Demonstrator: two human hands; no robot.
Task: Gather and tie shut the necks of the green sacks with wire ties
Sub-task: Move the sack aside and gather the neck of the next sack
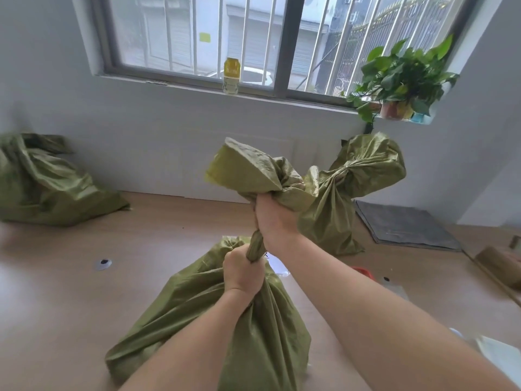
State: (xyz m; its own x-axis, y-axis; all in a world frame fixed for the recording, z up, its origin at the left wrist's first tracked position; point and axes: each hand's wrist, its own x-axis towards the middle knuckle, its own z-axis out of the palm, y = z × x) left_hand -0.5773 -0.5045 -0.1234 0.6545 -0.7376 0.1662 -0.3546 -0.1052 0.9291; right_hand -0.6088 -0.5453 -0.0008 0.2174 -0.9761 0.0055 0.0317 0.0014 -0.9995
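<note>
Can't see much of the fingers here, they're curled away around the twisted neck [255, 246] of the near sack [214, 320]: the left hand [242, 273] grips it low, the right hand [275, 218] clenches it just above, with the loose top flaring out past it. The sack's bottom runs off the near edge. Something red [359, 270] peeks out behind the right forearm, no idea what. A blurry brown thing [499, 263] is cut off at the right. The far right sack [338, 198] is cinched at the neck, but the binding is too small to make out. The slumped sack [42, 182] far left is clipped by the frame. All this sits on a wood-look floor [84, 306] by a white wall, with a grey mat [406, 224], a barred window, a yellow bottle [231, 76] and a potted plant [403, 77] on the sill.
</note>
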